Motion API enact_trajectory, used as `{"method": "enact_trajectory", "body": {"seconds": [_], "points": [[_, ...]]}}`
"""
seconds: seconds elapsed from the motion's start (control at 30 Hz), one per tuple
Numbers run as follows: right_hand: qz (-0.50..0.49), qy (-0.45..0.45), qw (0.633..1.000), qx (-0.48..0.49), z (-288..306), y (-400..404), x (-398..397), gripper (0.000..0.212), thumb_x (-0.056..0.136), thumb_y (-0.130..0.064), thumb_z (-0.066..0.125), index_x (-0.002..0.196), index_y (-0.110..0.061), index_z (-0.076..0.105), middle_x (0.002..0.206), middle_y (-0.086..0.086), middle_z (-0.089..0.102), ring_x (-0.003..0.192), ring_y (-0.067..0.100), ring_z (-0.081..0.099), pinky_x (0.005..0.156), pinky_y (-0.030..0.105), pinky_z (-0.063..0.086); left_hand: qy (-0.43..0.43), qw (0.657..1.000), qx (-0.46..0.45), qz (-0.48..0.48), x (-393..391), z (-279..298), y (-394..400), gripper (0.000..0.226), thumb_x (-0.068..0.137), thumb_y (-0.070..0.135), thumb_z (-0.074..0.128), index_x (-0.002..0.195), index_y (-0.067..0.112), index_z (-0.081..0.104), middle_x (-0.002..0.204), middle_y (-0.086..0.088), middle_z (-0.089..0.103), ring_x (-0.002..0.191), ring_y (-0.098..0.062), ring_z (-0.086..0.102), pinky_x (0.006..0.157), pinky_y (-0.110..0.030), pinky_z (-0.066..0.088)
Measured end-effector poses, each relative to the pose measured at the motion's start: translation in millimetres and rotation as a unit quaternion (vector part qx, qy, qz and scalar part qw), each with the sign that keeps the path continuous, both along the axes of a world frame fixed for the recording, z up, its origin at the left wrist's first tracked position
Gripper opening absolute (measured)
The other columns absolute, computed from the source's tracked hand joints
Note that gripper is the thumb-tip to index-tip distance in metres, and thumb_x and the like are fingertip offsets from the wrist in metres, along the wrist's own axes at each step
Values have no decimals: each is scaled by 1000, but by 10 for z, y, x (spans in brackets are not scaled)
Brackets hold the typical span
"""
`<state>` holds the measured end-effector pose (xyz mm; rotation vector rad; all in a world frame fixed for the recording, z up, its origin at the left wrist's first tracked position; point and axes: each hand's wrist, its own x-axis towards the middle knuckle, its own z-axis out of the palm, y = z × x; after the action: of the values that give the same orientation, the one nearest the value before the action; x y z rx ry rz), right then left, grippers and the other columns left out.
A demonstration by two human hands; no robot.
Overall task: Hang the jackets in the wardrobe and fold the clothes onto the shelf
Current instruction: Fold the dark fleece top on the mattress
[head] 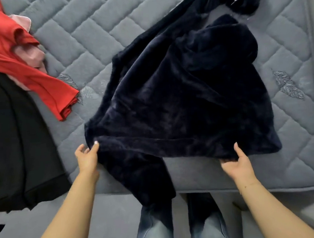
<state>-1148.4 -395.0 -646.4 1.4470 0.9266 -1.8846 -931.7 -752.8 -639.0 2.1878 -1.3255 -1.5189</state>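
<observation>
At the frame's centre, the left hand (87, 158) and right hand (237, 162) each pinch the hem of the navy jacket (179, 98) on the mattress (92, 30).

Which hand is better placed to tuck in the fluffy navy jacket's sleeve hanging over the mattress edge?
Probably the left hand: it pinches the fluffy navy jacket right beside the hanging sleeve. The right hand grips the hem farther along.

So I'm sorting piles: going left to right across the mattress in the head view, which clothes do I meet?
Black garment → red garment → fuzzy navy jacket, its near hem held by the left hand and right hand.
</observation>
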Motion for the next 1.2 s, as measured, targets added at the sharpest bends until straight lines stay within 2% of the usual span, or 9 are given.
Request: {"method": "enact_trajectory", "body": {"seconds": [0.07,0.17,0.3,0.47,0.67,0.77,0.87,1.03,1.2], "points": [[-15,8,1000,15,3,18,69,40,84,-26,76,120,-12,65,116,14,70,108,31,65,79,48,57,-121,978,-108,-128,-39,103,159,66,89,23,72,144,6,40,142,-16,44,135,-34,39,114,-43,30],[-42,38,998,21,12,96,103,41,84,-27,76,121,-15,65,124,8,67,114,27,63,92,43,54,-104,911,-263,-299,-300,261,637,56,85,16,74,136,6,51,142,-15,46,134,-33,38,111,-42,26],[-60,54,996,35,79,287,-44,43,84,-34,76,122,-16,64,126,6,65,115,25,62,99,40,51,13,852,-173,-493,-791,276,1411,55,88,27,72,138,23,49,146,1,41,135,-20,36,110,-41,29],[7,83,995,50,156,501,-510,40,85,-35,75,120,-17,68,114,7,73,109,26,67,88,39,57,-93,676,-108,-723,-1335,-49,2081,82,87,50,67,153,36,22,165,1,3,151,-20,0,120,-50,-2],[148,224,931,248,386,977,-860,47,69,-33,88,109,-32,64,105,-14,73,96,0,69,82,19,54,-69,729,-84,-676,-1544,-67,2334,57,85,64,58,139,48,48,164,11,9,151,-15,4,119,-55,-10],[277,118,900,315,272,1380,-642,24,85,-22,77,103,-25,61,105,-9,67,93,9,63,87,31,53,-111,710,4,-696,-1419,48,2447,67,70,90,34,122,56,59,162,21,-2,151,-11,-6,114,-61,-12],[436,65,835,329,71,1670,-580,27,91,1,59,116,-10,57,122,14,63,89,19,57,83,33,50,-171,687,1,-706,-1434,53,2571,41,86,76,42,87,47,70,164,14,-2,151,-17,-4,116,-61,-3],[488,125,822,265,54,1573,-815,80,89,-38,71,153,-19,27,151,1,38,136,23,41,108,39,40,-61,729,-146,-666,-1853,13,2823,38,90,39,68,124,26,62,154,-1,35,138,-22,34,110,-42,31],[528,236,708,405,0,1626,-993,48,101,-35,52,141,-10,46,141,10,53,130,28,50,98,35,45,-139,670,-71,-726,-2412,-85,3070,63,94,51,56,151,36,32,161,-1,11,143,-25,20,109,-45,35]]}}
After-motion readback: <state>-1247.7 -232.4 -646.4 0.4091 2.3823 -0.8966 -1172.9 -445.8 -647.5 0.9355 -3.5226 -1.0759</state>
